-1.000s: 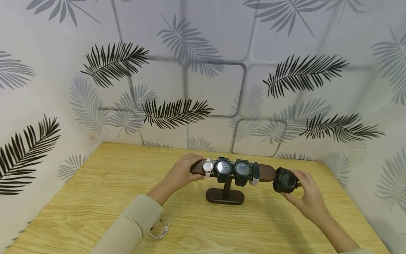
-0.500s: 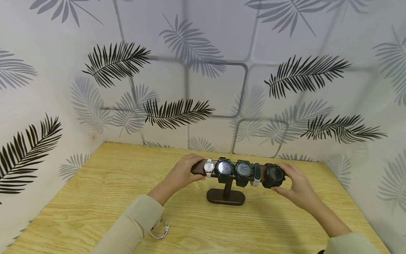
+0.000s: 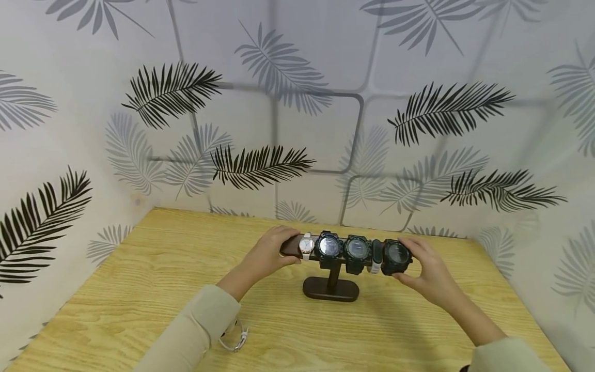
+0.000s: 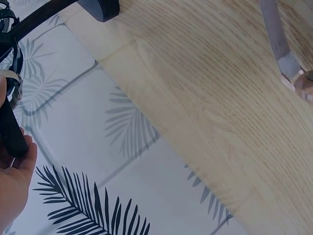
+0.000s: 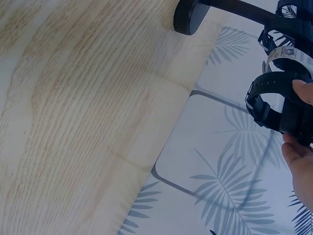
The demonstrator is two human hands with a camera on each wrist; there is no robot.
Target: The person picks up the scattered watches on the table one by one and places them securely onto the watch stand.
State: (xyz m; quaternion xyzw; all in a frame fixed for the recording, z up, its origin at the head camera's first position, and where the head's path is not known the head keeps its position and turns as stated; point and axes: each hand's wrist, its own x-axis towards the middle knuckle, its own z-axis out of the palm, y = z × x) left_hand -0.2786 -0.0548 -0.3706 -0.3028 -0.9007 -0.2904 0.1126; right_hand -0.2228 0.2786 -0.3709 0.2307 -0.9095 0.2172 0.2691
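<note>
A dark brown watch stand (image 3: 331,288) with a horizontal bar stands on the table. My left hand (image 3: 266,254) grips the bar's left end, thumb below and fingers above. At the bar's right end my right hand (image 3: 429,271) holds a black watch (image 3: 396,257) by its case, its strap looped round the bar in the right wrist view. Along the bar from the left sit a small white-strapped watch (image 3: 306,245), two chunky dark digital watches, one (image 3: 329,246) beside the other (image 3: 357,249), and a fitness band (image 3: 376,253) with a pale strap.
Another white-strapped watch (image 3: 236,338) lies on the wood-grain table (image 3: 153,289) near my left sleeve, partly hidden by it. Behind the table rises a pale wall covering (image 3: 307,129) with leaf prints.
My right hand has moved left with the black watch, from beyond the bar's right end onto the bar, up against the fitness band. My left hand keeps its grip on the bar.
</note>
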